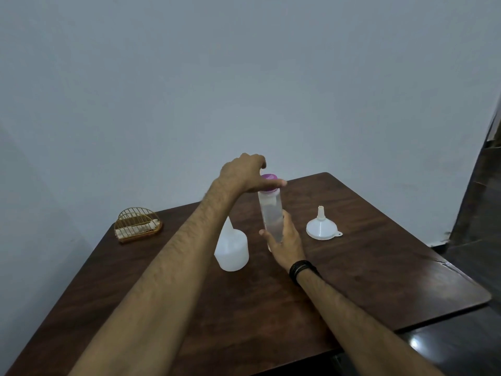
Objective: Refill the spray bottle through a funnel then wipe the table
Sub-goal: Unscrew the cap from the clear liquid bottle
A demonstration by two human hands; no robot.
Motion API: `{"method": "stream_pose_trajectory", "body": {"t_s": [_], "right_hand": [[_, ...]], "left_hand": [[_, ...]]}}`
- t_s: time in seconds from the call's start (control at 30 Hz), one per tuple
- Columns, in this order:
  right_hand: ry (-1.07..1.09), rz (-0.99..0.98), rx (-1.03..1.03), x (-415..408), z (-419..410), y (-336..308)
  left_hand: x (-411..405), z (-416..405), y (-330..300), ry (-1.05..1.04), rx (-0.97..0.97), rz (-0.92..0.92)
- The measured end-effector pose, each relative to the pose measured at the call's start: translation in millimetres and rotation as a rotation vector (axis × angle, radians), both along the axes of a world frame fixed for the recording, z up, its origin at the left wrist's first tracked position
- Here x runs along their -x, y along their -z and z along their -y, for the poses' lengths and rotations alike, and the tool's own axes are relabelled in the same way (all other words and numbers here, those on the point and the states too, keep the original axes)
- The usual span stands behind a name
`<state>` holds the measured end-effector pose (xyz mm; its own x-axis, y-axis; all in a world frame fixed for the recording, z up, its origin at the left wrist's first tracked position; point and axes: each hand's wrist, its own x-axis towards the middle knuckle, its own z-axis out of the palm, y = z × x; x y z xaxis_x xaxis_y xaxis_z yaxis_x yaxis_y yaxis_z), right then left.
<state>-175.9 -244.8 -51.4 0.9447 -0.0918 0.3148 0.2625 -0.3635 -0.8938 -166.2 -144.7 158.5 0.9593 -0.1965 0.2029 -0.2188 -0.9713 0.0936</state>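
A tall clear bottle (269, 213) with a purple cap (268, 178) stands upright on the dark wooden table (379, 267). My left hand (248, 173) grips the purple cap from above, thumb along its front edge. My right hand (284, 240) holds the lower body of the bottle from the near side. A white squeeze bottle (233, 251) with a pointed nozzle stands just left of it. A white plastic funnel (321, 226) sits upside down on the table to the right, spout up.
A gold wire holder (137, 225) with white napkins stands at the table's far left corner. A pale wall rises behind the table. Dark floor and a dark doorway lie to the right, past the table's edge.
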Motion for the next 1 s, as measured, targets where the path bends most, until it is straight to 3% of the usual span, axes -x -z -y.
{"method": "stream_pose_trajectory", "body": {"t_s": [0.07,0.2,0.4,0.57,0.77,0.9,1.0], "right_hand": [[-0.002,-0.005,0.0,-0.3,0.3,0.0],[-0.002,-0.029,0.005,-1.7,-0.2,-0.8],[0.002,-0.029,0.015,-1.0,-0.6,-1.4],[0.009,-0.027,0.016,-1.9,-0.4,0.0],[0.009,-0.016,0.016,-1.1,-0.1,-0.9],[0.003,-0.017,0.007,-1.5,0.7,-0.6],[0.006,-0.016,0.013,-2.1,0.2,-0.1]], "left_hand": [[-0.9,-1.2,3.1,0.038,0.015,-0.009],[-1.5,-6.4,-0.8,0.284,0.074,-0.242],[-1.8,-2.9,-2.4,-0.005,-0.028,-0.037],[-1.0,-6.7,-6.1,0.299,0.038,-0.307],[-3.6,-0.6,-1.6,0.074,0.02,-0.112],[-2.6,-2.1,2.1,0.278,0.098,-0.255],[-2.2,-2.9,0.6,0.301,0.123,-0.221]]}}
